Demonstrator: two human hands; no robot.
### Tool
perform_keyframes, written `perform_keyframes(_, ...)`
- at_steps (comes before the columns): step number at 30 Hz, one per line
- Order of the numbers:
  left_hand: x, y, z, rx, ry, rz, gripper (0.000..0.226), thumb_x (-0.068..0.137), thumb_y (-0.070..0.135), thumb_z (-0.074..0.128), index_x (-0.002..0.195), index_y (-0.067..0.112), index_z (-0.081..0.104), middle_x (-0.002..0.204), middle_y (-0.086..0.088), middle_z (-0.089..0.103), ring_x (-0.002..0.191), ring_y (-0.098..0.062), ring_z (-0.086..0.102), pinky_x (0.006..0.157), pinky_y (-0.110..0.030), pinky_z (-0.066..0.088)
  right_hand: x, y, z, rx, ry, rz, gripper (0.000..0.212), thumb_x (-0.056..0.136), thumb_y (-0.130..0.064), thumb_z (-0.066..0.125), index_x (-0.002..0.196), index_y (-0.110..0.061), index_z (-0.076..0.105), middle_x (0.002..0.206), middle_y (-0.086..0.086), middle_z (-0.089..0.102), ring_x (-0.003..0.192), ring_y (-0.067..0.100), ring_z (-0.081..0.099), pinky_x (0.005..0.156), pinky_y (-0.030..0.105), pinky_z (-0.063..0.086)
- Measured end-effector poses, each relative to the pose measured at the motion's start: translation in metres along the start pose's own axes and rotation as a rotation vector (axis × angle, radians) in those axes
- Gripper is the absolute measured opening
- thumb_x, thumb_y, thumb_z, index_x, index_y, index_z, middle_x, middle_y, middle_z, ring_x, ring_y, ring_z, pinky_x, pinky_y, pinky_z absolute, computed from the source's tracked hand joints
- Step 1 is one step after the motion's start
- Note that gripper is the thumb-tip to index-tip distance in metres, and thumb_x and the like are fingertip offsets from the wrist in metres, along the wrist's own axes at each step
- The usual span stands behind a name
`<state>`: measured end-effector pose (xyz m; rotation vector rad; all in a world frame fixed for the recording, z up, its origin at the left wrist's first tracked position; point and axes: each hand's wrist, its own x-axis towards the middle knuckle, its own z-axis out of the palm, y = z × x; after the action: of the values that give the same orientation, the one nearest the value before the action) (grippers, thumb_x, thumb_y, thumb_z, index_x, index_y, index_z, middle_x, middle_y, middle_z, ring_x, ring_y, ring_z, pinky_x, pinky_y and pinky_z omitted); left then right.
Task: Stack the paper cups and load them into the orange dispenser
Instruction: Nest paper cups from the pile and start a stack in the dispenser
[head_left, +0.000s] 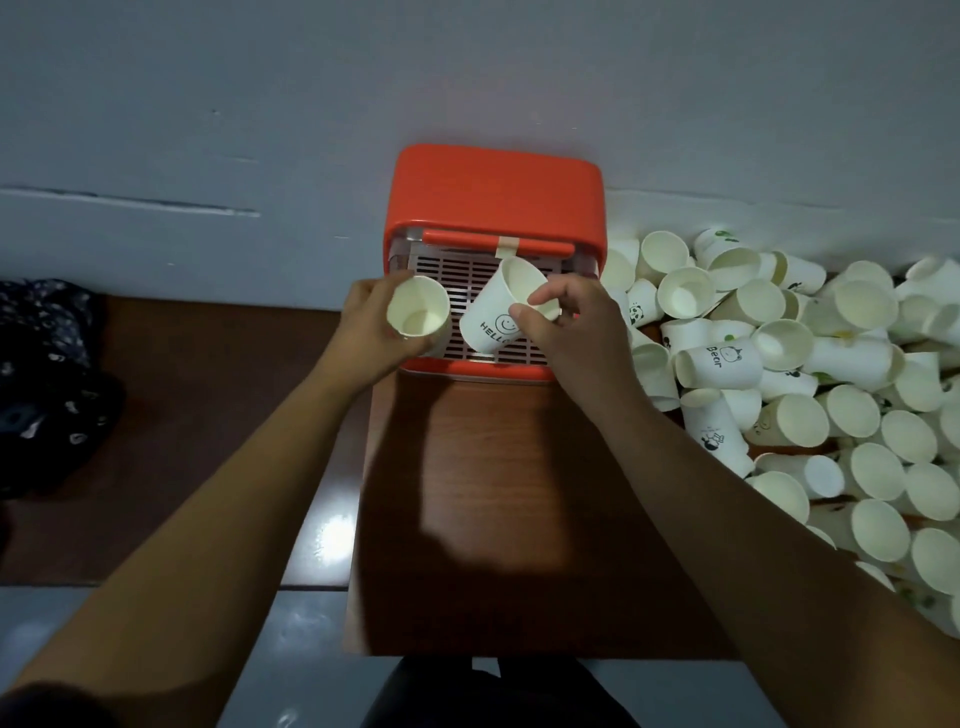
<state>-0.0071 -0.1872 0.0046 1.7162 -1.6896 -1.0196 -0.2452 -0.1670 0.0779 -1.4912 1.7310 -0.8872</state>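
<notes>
The orange dispenser (493, 192) stands at the far end of a wooden table, against the wall, with a white slotted grille (447, 270) at its front. My left hand (363, 332) grips a white paper cup (418, 312) upright, mouth facing me, at the dispenser's left front. My right hand (566, 322) holds a second cup (496, 312) by its rim, tilted, printed with a smiley and "HELLO", over the grille. The two cups are apart.
A big heap of loose paper cups (810, 384) covers the table's right side, some printed with bears and pandas. The brown tabletop (498, 509) lies between my arms. A dark patterned cloth (47, 384) rests on a bench at the left.
</notes>
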Motion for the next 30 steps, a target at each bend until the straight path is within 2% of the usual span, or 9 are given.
perform_keyframes(5, 0.007, -0.016, 0.002, -0.111, -0.138, 0.084, 0.100, 0.071, 0.047, 0.086, 0.153, 0.035, 0.030, 0.149, 0.004, 0.046, 0.137, -0.016, 0.045, 0.113, -0.045, 0.040, 0.013, -0.027, 0.027, 0.113, -0.006, -0.170, 0.028, 0.075, -0.031, 0.077, 0.096, -0.021, 0.063, 0.109, -0.001, 0.058, 0.099, 0.013, 0.060, 0.084, 0.036, 0.055)
perform_keyframes(8, -0.001, -0.019, 0.003, -0.301, -0.115, 0.029, 0.101, 0.076, 0.020, 0.085, 0.155, 0.029, 0.024, 0.150, 0.007, 0.046, 0.134, -0.013, 0.051, 0.105, -0.034, 0.048, 0.016, -0.031, 0.052, 0.072, -0.028, -0.302, 0.036, 0.073, -0.022, 0.080, 0.103, -0.015, 0.062, 0.108, 0.001, 0.057, 0.098, 0.014, 0.056, 0.087, 0.025, 0.048)
perform_keyframes(11, -0.007, -0.027, 0.005, -0.359, -0.068, -0.037, 0.084, 0.081, -0.002, 0.078, 0.148, 0.020, 0.034, 0.138, 0.005, 0.056, 0.122, -0.006, 0.060, 0.091, -0.021, 0.052, 0.020, -0.022, 0.073, -0.074, -0.092, -0.440, 0.043, 0.072, -0.016, 0.079, 0.111, -0.007, 0.062, 0.115, 0.006, 0.056, 0.106, 0.018, 0.054, 0.094, 0.020, 0.041)
perform_keyframes(15, -0.009, -0.039, 0.004, -0.367, -0.056, -0.051, 0.071, 0.080, 0.016, 0.080, 0.143, 0.018, 0.046, 0.140, -0.002, 0.057, 0.129, -0.014, 0.055, 0.107, -0.032, 0.047, 0.025, -0.005, 0.087, -0.285, -0.136, -0.553, 0.056, 0.071, -0.014, 0.078, 0.122, -0.004, 0.060, 0.122, 0.012, 0.058, 0.113, 0.029, 0.054, 0.098, 0.038, 0.046)
perform_keyframes(18, -0.008, -0.041, 0.008, -0.328, -0.075, -0.077, 0.069, 0.077, 0.033, 0.078, 0.139, 0.021, 0.052, 0.135, 0.003, 0.061, 0.124, -0.011, 0.058, 0.103, -0.033, 0.048, 0.024, 0.011, 0.095, -0.327, -0.181, -0.447, 0.069, 0.069, -0.015, 0.083, 0.132, -0.004, 0.055, 0.133, 0.012, 0.057, 0.123, 0.026, 0.051, 0.105, 0.034, 0.041)
perform_keyframes(20, -0.006, -0.042, 0.012, -0.321, -0.068, -0.084, 0.065, 0.081, 0.027, 0.078, 0.139, 0.021, 0.052, 0.132, 0.005, 0.062, 0.121, -0.008, 0.059, 0.100, -0.030, 0.048, 0.024, 0.017, 0.097, -0.232, -0.252, -0.372, 0.074, 0.073, -0.015, 0.082, 0.139, -0.005, 0.049, 0.143, 0.009, 0.050, 0.132, 0.014, 0.042, 0.111, 0.019, 0.032)
perform_keyframes(22, -0.003, -0.044, 0.015, -0.320, -0.044, -0.092, 0.063, 0.081, 0.029, 0.078, 0.138, 0.023, 0.053, 0.131, 0.005, 0.063, 0.120, -0.009, 0.060, 0.100, -0.031, 0.048, 0.024, 0.020, 0.097, -0.129, -0.285, -0.272, 0.080, 0.075, -0.017, 0.081, 0.144, -0.009, 0.042, 0.147, 0.005, 0.044, 0.132, 0.007, 0.038, 0.108, 0.008, 0.027)
perform_keyframes(25, -0.002, -0.047, 0.018, -0.293, -0.020, -0.105, 0.061, 0.082, 0.031, 0.077, 0.137, 0.025, 0.054, 0.130, 0.004, 0.065, 0.118, -0.011, 0.061, 0.102, -0.032, 0.049, 0.024, 0.027, 0.099, -0.063, -0.275, -0.055, 0.079, 0.078, -0.020, 0.079, 0.146, -0.014, 0.037, 0.144, 0.004, 0.046, 0.128, 0.017, 0.048, 0.104, 0.027, 0.041)
perform_keyframes(30, -0.001, -0.041, 0.030, -0.261, 0.038, -0.070, 0.052, 0.088, 0.024, 0.074, 0.136, 0.022, 0.057, 0.130, 0.006, 0.064, 0.112, -0.001, 0.060, 0.091, -0.016, 0.049, 0.028, 0.041, 0.102, 0.005, -0.313, 0.093, 0.060, 0.083, -0.016, 0.072, 0.138, -0.015, 0.047, 0.129, 0.003, 0.061, 0.110, 0.015, 0.062, 0.093, 0.035, 0.053)
